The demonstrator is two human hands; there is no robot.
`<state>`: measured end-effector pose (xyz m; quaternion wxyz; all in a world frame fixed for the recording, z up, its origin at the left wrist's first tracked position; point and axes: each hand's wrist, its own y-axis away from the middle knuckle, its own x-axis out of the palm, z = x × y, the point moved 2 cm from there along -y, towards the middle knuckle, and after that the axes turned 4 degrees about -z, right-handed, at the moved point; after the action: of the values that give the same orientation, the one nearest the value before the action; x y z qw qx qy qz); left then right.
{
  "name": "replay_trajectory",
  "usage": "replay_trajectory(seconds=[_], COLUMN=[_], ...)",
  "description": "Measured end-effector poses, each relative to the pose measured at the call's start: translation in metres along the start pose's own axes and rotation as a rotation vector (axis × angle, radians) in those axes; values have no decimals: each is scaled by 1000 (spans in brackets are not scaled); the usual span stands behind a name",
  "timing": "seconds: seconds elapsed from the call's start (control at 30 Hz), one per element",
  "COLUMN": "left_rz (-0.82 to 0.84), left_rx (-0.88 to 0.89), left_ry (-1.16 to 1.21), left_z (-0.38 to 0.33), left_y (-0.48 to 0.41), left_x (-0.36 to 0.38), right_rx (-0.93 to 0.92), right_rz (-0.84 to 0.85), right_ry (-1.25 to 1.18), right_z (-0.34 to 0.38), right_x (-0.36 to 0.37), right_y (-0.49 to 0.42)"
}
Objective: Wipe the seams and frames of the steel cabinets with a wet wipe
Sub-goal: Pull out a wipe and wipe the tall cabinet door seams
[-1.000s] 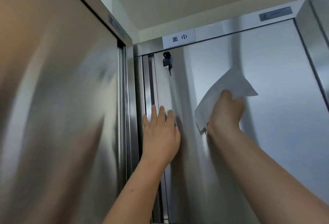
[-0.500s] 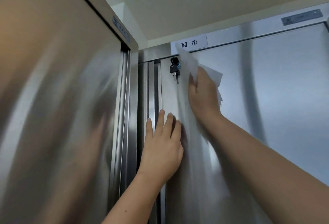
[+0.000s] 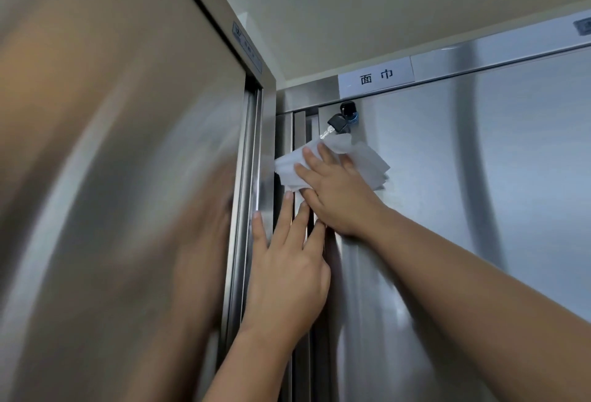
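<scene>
Two steel cabinets meet in a corner. My right hand [image 3: 335,190] presses a white wet wipe [image 3: 367,162] flat against the left edge of the facing cabinet door [image 3: 447,178], just below the lock with its black key [image 3: 340,122]. The wipe reaches left over the vertical frame strips [image 3: 299,126] toward the corner seam. My left hand [image 3: 287,267] lies flat, fingers straight, on the frame strips right under the right hand, holding nothing.
The side cabinet's large steel door [image 3: 112,178] fills the left, with its frame edge [image 3: 252,146] by the corner. A white label with two characters [image 3: 375,77] sits on the top rail. The ceiling is close above.
My right hand has moved the wipe left and down from beside the lock to the door's edge and frame strips. My left hand has shifted left onto the frame strips.
</scene>
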<state>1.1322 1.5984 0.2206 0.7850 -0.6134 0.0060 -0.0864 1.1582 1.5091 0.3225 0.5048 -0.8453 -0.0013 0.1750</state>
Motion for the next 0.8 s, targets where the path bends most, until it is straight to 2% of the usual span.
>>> replay_trajectory(seconds=[0.3,0.5,0.7,0.8], left_rz=[-33,-58,-17,12], left_rx=[-62,-84,-85,-98], left_ry=[49,99,147,160], left_z=[7,8,6,3], left_y=[5,5,8,9], left_x=[-5,-9,-10,-9], right_rx=[99,167,135,111], right_rz=[44,10,-86,-44], right_ry=[114,45,112,125], right_z=[-6,-12,1,10], right_x=[-6,-7,7,14], right_y=[-45,-62,-28,-9])
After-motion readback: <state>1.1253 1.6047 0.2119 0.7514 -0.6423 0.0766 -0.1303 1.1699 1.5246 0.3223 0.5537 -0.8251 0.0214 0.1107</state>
